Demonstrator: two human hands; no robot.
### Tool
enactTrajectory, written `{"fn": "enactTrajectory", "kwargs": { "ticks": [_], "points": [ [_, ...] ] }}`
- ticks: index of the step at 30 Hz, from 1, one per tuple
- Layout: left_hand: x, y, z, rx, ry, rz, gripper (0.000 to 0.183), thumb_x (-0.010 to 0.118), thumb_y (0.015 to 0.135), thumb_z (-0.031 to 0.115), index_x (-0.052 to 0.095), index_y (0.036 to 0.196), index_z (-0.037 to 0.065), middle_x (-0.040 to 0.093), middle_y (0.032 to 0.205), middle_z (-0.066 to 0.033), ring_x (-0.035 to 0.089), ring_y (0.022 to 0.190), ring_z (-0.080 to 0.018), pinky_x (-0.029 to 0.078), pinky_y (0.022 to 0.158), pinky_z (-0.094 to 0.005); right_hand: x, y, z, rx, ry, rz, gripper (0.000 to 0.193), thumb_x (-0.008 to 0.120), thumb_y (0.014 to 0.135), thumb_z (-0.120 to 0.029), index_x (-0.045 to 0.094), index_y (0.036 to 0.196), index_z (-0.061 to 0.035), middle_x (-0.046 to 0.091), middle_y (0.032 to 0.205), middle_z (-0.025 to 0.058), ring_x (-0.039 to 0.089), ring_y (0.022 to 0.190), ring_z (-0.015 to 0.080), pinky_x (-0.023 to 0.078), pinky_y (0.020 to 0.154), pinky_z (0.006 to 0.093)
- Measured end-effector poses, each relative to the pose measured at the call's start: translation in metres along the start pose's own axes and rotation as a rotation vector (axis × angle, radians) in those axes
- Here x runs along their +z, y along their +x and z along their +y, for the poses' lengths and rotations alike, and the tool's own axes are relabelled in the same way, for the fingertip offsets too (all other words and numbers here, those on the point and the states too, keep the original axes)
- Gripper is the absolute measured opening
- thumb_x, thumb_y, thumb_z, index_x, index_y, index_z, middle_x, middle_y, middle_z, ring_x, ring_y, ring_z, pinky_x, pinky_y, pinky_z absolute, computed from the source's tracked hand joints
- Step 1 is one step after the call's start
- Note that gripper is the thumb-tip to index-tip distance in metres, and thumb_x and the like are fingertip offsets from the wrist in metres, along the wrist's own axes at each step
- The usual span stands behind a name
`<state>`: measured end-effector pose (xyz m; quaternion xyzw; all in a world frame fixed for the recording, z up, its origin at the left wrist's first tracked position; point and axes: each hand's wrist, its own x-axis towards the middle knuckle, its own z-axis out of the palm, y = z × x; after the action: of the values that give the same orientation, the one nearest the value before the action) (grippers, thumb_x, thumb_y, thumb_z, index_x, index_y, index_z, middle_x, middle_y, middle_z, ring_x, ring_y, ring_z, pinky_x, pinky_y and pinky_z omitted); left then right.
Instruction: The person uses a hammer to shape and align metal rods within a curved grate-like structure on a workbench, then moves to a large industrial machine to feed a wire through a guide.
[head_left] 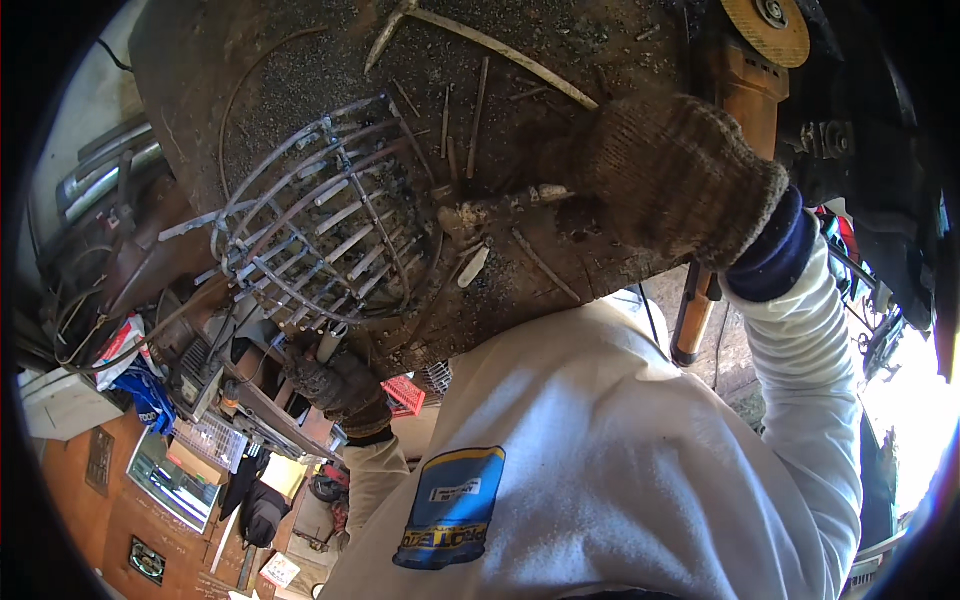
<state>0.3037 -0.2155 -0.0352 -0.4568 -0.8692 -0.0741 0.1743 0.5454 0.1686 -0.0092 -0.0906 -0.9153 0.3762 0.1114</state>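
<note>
A curved basket of welded metal rods point(330, 215) lies on its side on the dark worktable point(560, 60). My left hand point(340, 388), in a dark knitted glove, is closed at the basket's near edge, around a pale rod end. My right hand point(680, 180), in a brown knitted glove, is above the table to the right of the basket. Motion and shadow blur its fingers. Between that glove and the basket lies a rusty, crusted tool point(500, 207) with a shaft pointing toward the glove; whether I hold it is hidden.
An angle grinder point(755, 95) with a tan disc lies at the table's right edge. Loose thin rods point(480, 115), a bent metal strip point(505, 50) and grit are scattered over the tabletop. Cables point(135, 350) and cluttered shelves point(200, 470) are at the left.
</note>
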Motion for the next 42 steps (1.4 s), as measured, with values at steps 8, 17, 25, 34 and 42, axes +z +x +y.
{"fn": "enactTrajectory", "kwargs": {
  "ticks": [8, 17, 25, 34, 42],
  "points": [
    [0.008, -0.004, -0.007, -0.059, -0.151, 0.01, 0.031, 0.052, 0.096, 0.021, 0.056, 0.116, -0.004, 0.061, 0.119, -0.0211, 0.061, 0.109, -0.0348, 0.05, 0.092, -0.0447, -0.024, 0.008, 0.012, -0.154, -0.037, -0.074, 0.023, 0.055, 0.093, -0.022, 0.064, 0.093, -0.001, 0.065, 0.081, 0.016, 0.064, 0.071, 0.0291, 0.053, 0.066, 0.0401],
    [0.001, 0.004, -0.002, 0.089, -0.013, -0.007, 0.029, 0.049, 0.099, 0.02, 0.053, 0.117, -0.003, 0.06, 0.115, -0.0208, 0.063, 0.102, -0.0321, 0.053, 0.089, -0.0429, -0.035, 0.037, 0.039, -0.49, 0.078, -0.133, 0.024, 0.055, 0.094, -0.021, 0.065, 0.087, -0.0002, 0.065, 0.081, 0.0163, 0.064, 0.071, 0.0284, 0.053, 0.066, 0.0395],
    [0.005, -0.002, 0.0, -0.373, -0.468, -0.121, 0.025, 0.047, 0.098, 0.009, 0.054, 0.117, -0.004, 0.059, 0.114, -0.0153, 0.061, 0.102, -0.0255, 0.055, 0.084, -0.0344, -0.006, 0.076, 0.111, -1.055, 0.997, -0.058, 0.027, 0.055, 0.095, -0.02, 0.066, 0.081, 0.0005, 0.065, 0.082, 0.0165, 0.063, 0.07, 0.0275, 0.053, 0.064, 0.0383],
    [-0.001, 0.018, 0.004, 0.075, -0.126, -0.014, 0.03, 0.051, 0.098, 0.026, 0.058, 0.11, -0.001, 0.062, 0.102, -0.0184, 0.064, 0.091, -0.0337, 0.053, 0.079, -0.0417, 0.001, 0.112, 0.085, -1.539, 1.21, -0.194, 0.022, 0.055, 0.091, -0.015, 0.066, 0.081, 0.0019, 0.064, 0.073, 0.0136, 0.062, 0.059, 0.0245, 0.053, 0.055, 0.0353],
    [0.0, 0.022, 0.008, -0.111, -0.333, -0.053, 0.033, 0.056, 0.095, 0.029, 0.061, 0.104, -0.003, 0.062, 0.103, -0.0187, 0.063, 0.091, -0.0331, 0.051, 0.079, -0.0411, -0.059, 0.095, 0.032, -0.939, 0.153, -0.16, 0.022, 0.056, 0.091, -0.014, 0.065, 0.091, 0.0053, 0.066, 0.079, 0.0151, 0.064, 0.064, 0.0263, 0.054, 0.06, 0.0373]
  ]
}}
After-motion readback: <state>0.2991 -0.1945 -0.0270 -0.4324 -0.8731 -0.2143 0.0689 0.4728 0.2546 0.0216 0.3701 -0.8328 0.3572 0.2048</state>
